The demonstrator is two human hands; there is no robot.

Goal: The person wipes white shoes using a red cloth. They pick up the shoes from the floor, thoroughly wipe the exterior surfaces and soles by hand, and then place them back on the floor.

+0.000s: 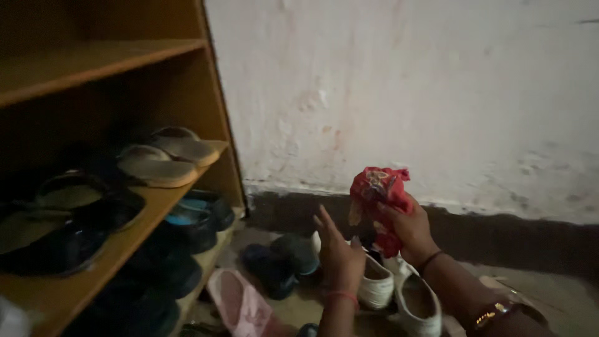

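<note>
the right hand is clenching a crumpled red cloth, lifting it clear above a pair of white shoes sitting on the floor. the left hand is hovering released, fingers spread, just over the nearer shoe. the wooden shoe rack is crowding the left edge; bare floor is lying open toward the wall.

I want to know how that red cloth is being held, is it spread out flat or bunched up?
Bunched up. The red cloth sits crumpled in the right hand, its folds gathered above the fingers, with no flat stretch showing.
</note>
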